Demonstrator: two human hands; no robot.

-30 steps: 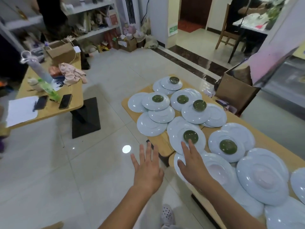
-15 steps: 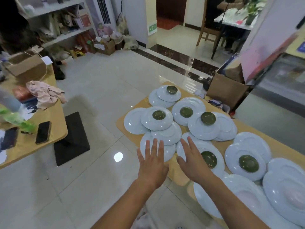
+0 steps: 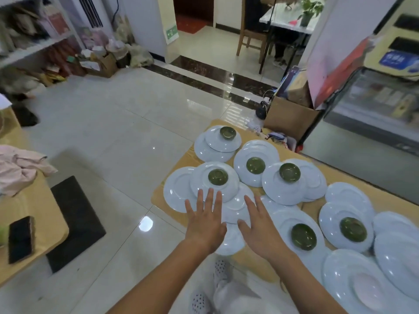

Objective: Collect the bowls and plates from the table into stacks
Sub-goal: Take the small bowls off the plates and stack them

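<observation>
Hovering at lower centre of the frame, your left hand [image 3: 205, 220] and right hand [image 3: 260, 227] are flat, fingers straight and spread, holding nothing, over overlapping pale plates [image 3: 179, 189]; green bowls [image 3: 218, 177] sit on several plates across the wooden table [image 3: 385, 196], centre to right of frame.

Room bright, light even. Round lamp glare on floor [image 3: 145, 223], left of my left hand [image 3: 205, 225]. Streaky bright reflection on tiles farther off, by doorway. Plates [image 3: 362, 288] carry small white highlights, strongest on near right ones. Shadows soft, thin under plate rims. Both my hands fairly sharp, right hand [image 3: 258, 232] included. Shelf [image 3: 34, 48] and cloth [image 3: 18, 168] at left edge smeared; cabinet [image 3: 371, 103] at right blurred too. Straight lines bow toward frame edges.
</observation>
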